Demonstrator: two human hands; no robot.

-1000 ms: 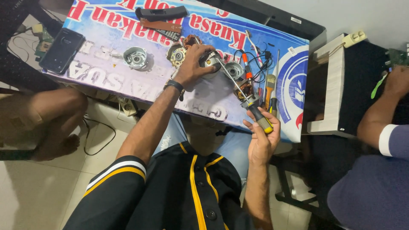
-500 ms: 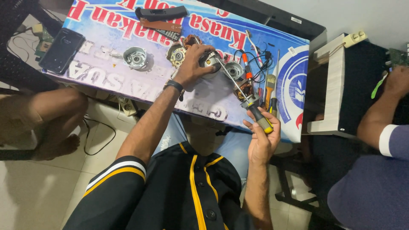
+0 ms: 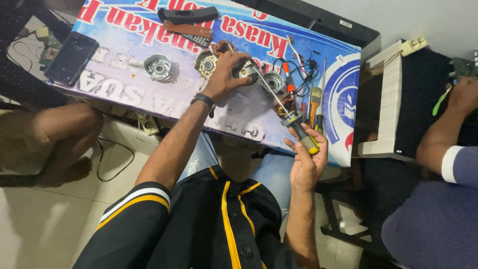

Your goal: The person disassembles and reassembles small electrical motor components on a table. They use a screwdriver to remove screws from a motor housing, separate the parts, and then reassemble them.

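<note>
My left hand (image 3: pixel 226 74) grips a small round metal motor part (image 3: pixel 247 71) on the printed banner that covers the table (image 3: pixel 124 30). A black band sits on that wrist. My right hand (image 3: pixel 306 162) holds a screwdriver (image 3: pixel 304 138) by its black-and-yellow handle. Its long shaft runs up and left, and the tip meets the part under my left hand. Round motor housings lie nearby: one (image 3: pixel 158 67) to the left, one (image 3: pixel 206 64) beside my left hand, one (image 3: pixel 273 81) to the right.
A black phone (image 3: pixel 71 57) lies at the table's left end. Loose tools and black wires (image 3: pixel 306 87) crowd the right side. A black handle-shaped piece (image 3: pixel 189 14) lies at the far edge. Another person's arm (image 3: pixel 443 129) is at the right, someone's leg (image 3: pixel 59 134) at the left.
</note>
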